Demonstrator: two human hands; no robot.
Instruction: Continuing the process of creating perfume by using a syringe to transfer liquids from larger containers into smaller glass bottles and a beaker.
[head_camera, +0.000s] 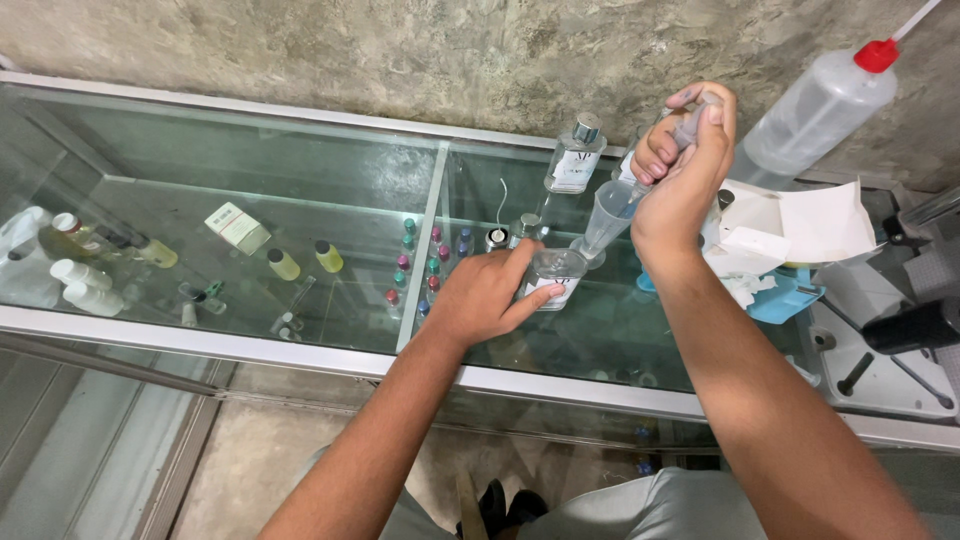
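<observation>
Head view, item by item: our left hand (490, 295) wraps its fingers (535, 298) around a small clear glass bottle (556, 275) standing on the glass-topped desk (300, 340), thumb on the near side, index finger along the top edge. Our right hand (685, 165) is raised above it, fingers clenched on a syringe (688, 128) whose tip points down into a small clear funnel (608, 215); the funnel looks to sit at or over the bottle's mouth, though we cannot tell whether it rests in the neck or only leans there. Behind stand a second square bottle with a silver cap (576, 155) and a small capped vial (497, 238); to the right lie white folded cartons (800, 225), a blue tray (790, 295) and a squeeze wash bottle with a red cap (820, 105). Risks, as we judge them: the funnel appears tilted, so a fast push on the plunger may send liquid over its rim or past the bottle's neck onto the glass desk; a loose seat could let the funnel tip out; the bottle is light and held by one hand only, so a nudge from the right wrist may slide or topple it; spilled liquid would run toward the cartons nearby.
</observation>
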